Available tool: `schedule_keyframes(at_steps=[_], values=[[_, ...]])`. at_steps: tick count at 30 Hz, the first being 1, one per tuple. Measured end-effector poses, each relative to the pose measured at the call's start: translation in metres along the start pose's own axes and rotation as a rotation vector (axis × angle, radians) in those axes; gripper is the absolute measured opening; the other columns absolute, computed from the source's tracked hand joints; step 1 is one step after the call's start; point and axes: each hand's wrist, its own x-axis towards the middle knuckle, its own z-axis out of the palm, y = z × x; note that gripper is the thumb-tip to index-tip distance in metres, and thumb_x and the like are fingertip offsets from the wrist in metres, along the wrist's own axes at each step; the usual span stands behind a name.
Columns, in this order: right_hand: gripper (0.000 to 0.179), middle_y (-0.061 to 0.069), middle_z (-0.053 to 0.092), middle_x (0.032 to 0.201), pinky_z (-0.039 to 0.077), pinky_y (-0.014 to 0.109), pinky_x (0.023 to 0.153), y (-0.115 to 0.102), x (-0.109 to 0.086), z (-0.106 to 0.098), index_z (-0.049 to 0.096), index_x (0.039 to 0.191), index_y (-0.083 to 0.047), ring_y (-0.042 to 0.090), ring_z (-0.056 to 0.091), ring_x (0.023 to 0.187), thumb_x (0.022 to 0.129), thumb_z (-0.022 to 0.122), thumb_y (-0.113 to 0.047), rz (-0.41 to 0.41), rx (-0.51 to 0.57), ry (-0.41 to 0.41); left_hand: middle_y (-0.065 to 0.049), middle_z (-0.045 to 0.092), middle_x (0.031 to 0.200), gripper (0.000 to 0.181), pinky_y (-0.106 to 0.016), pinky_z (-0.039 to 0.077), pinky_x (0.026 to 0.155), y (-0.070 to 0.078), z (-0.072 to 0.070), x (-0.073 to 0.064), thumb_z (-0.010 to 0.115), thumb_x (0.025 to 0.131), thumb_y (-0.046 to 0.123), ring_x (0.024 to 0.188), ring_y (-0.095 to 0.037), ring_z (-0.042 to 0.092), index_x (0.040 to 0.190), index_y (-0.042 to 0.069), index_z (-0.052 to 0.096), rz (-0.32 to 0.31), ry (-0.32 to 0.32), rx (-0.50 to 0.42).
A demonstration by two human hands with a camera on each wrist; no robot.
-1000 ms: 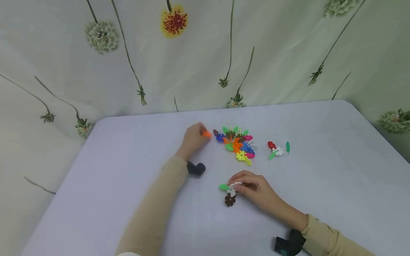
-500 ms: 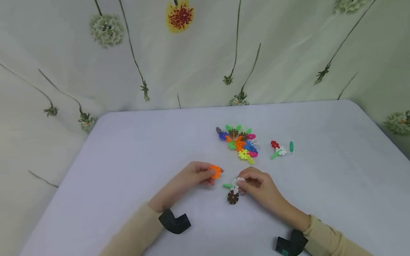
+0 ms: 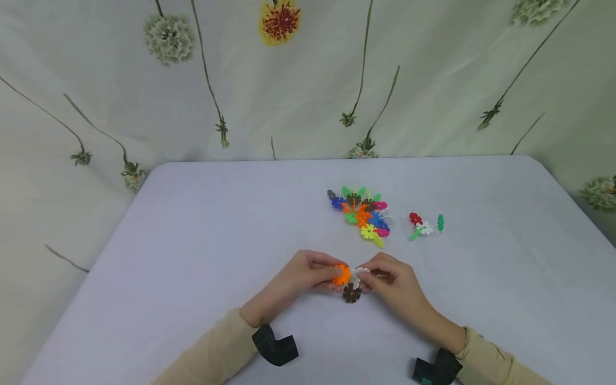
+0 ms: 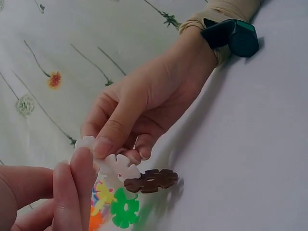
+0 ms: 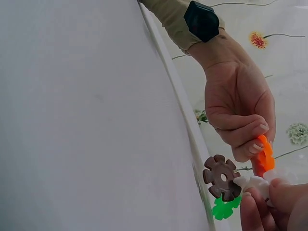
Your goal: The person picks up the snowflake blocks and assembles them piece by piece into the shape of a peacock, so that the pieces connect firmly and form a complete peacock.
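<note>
My left hand (image 3: 310, 275) pinches an orange notched plastic disc (image 3: 343, 275) between thumb and fingers. Opposite it, my right hand (image 3: 394, 280) pinches a small joined piece by its white discs (image 4: 120, 167). A brown notched disc (image 3: 352, 293) hangs on the near side of that piece. Its green disc (image 4: 125, 208) shows below the white ones in the left wrist view. The orange disc (image 5: 265, 154) is right beside the white discs in the right wrist view; whether it is slotted into them I cannot tell.
Farther back on the white table (image 3: 216, 214) lies a cluster of several joined coloured discs (image 3: 361, 214). To its right sits a smaller piece of red, white and green discs (image 3: 425, 227). A flower-print cloth (image 3: 308, 80) hangs behind the table.
My left hand has brought the orange disc from beside the far cluster toward me and rightward, up to the piece in my right hand. The right hand has stayed nearly in place.
</note>
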Motion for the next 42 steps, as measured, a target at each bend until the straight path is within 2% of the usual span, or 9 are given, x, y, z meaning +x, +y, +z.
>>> schedule_keyframes(at_steps=[6, 12, 18, 22, 24, 29, 33, 38, 42], values=[[0.016, 0.002, 0.058, 0.074, 0.053, 0.026, 0.055, -0.001, 0.000, 0.003, 0.071, 0.087, -0.001, 0.017, 0.059, 0.061, 0.077, 0.068, 0.013, -0.108, -0.103, -0.016, -0.016, 0.068, 0.094, 0.025, -0.032, 0.054, 0.075, -0.001, 0.002, -0.001, 0.060, 0.090, 0.003, 0.073, -0.019, 0.067, 0.111, -0.011, 0.061, 0.007, -0.046, 0.004], [0.016, -0.005, 0.057, 0.074, 0.053, 0.023, 0.055, -0.006, -0.004, 0.006, 0.072, 0.087, -0.007, 0.010, 0.058, 0.061, 0.077, 0.072, 0.006, -0.190, -0.207, 0.005, -0.015, 0.068, 0.090, 0.021, -0.033, 0.054, 0.072, 0.000, 0.009, -0.005, 0.062, 0.088, 0.001, 0.068, -0.020, 0.066, 0.107, -0.010, 0.064, -0.012, 0.001, 0.012], [0.015, -0.004, 0.057, 0.074, 0.053, 0.024, 0.054, -0.011, -0.005, 0.004, 0.071, 0.088, -0.005, 0.011, 0.058, 0.060, 0.078, 0.070, 0.006, -0.181, -0.207, 0.015, -0.016, 0.068, 0.092, 0.022, -0.034, 0.054, 0.073, 0.006, 0.013, -0.005, 0.061, 0.089, 0.002, 0.068, -0.019, 0.066, 0.108, -0.009, 0.064, -0.019, -0.001, -0.014], [0.018, -0.004, 0.062, 0.077, 0.054, 0.025, 0.058, -0.013, -0.003, 0.001, 0.069, 0.094, -0.005, 0.010, 0.061, 0.062, 0.080, 0.069, 0.006, -0.109, -0.198, -0.007, -0.014, 0.068, 0.095, 0.025, -0.032, 0.053, 0.076, 0.006, 0.006, -0.002, 0.062, 0.090, 0.007, 0.075, -0.018, 0.065, 0.110, -0.007, 0.064, -0.024, -0.022, -0.001], [0.017, -0.002, 0.064, 0.078, 0.055, 0.026, 0.060, -0.014, -0.001, -0.001, 0.066, 0.094, -0.004, 0.011, 0.063, 0.064, 0.081, 0.068, 0.007, -0.067, -0.181, -0.029, -0.014, 0.068, 0.096, 0.027, -0.031, 0.053, 0.076, 0.004, -0.001, 0.001, 0.062, 0.090, 0.010, 0.077, -0.018, 0.065, 0.113, -0.005, 0.063, -0.013, -0.025, 0.052], [0.011, 0.002, 0.065, 0.079, 0.055, 0.030, 0.063, -0.010, 0.004, -0.004, 0.061, 0.090, -0.002, 0.018, 0.065, 0.066, 0.084, 0.066, 0.004, 0.020, -0.091, -0.070, -0.013, 0.064, 0.109, 0.037, -0.030, 0.051, 0.082, 0.000, -0.026, 0.017, 0.059, 0.094, 0.021, 0.093, -0.020, 0.064, 0.123, -0.002, 0.056, 0.037, 0.062, 0.090], [0.009, 0.004, 0.065, 0.080, 0.055, 0.031, 0.066, -0.007, 0.005, -0.005, 0.062, 0.090, -0.002, 0.021, 0.066, 0.070, 0.084, 0.067, 0.001, 0.044, -0.046, -0.120, -0.014, 0.061, 0.114, 0.043, -0.027, 0.048, 0.086, 0.004, -0.042, 0.040, 0.060, 0.093, 0.028, 0.102, -0.021, 0.061, 0.123, -0.002, 0.053, 0.037, 0.116, -0.017], [0.010, 0.005, 0.065, 0.083, 0.055, 0.029, 0.068, -0.008, 0.004, -0.006, 0.063, 0.091, -0.002, 0.019, 0.065, 0.075, 0.083, 0.068, 0.001, 0.070, -0.062, -0.155, -0.017, 0.064, 0.106, 0.043, -0.028, 0.049, 0.084, 0.016, -0.035, 0.074, 0.062, 0.092, 0.022, 0.098, -0.023, 0.063, 0.122, -0.007, 0.052, -0.023, 0.046, -0.032], [0.009, 0.009, 0.065, 0.085, 0.055, 0.029, 0.069, -0.011, 0.004, -0.007, 0.063, 0.091, -0.001, 0.019, 0.064, 0.077, 0.084, 0.068, -0.001, 0.068, -0.056, -0.174, -0.019, 0.066, 0.099, 0.031, -0.029, 0.050, 0.082, 0.022, -0.025, 0.092, 0.059, 0.094, 0.013, 0.093, -0.025, 0.065, 0.114, -0.010, 0.056, -0.035, 0.024, -0.036]])
